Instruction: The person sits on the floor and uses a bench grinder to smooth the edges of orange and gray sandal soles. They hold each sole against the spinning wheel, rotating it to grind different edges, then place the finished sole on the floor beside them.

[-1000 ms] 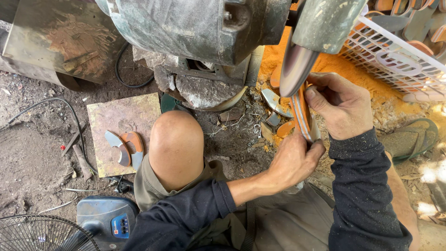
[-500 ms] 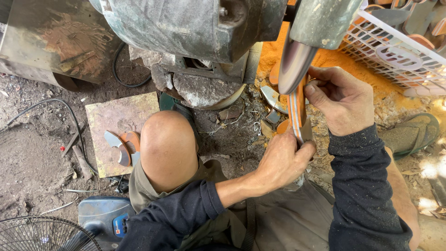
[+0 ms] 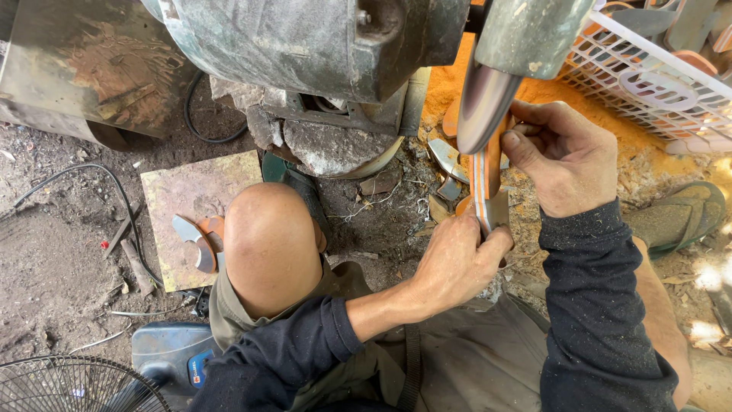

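Both my hands hold one narrow workpiece (image 3: 483,183), orange wood on the sides with a grey metal strip down its middle. My right hand (image 3: 560,156) grips its upper end, thumb on top. Around its lower end my left hand (image 3: 457,263) is closed. The upper part of the piece is pressed against the spinning grey wheel (image 3: 482,107) of a large bench grinder (image 3: 320,42). My bare left knee (image 3: 267,244) is raised in the middle of the view.
A white plastic basket (image 3: 648,84) with similar pieces stands at the upper right on orange sawdust. Other pieces (image 3: 200,238) lie on a flat board at my left. A sandal (image 3: 675,217), a fan guard (image 3: 72,385) and cables lie on the dirt floor.
The view has shifted slightly. My hands have kept the piece against the wheel, with only small movement along it.
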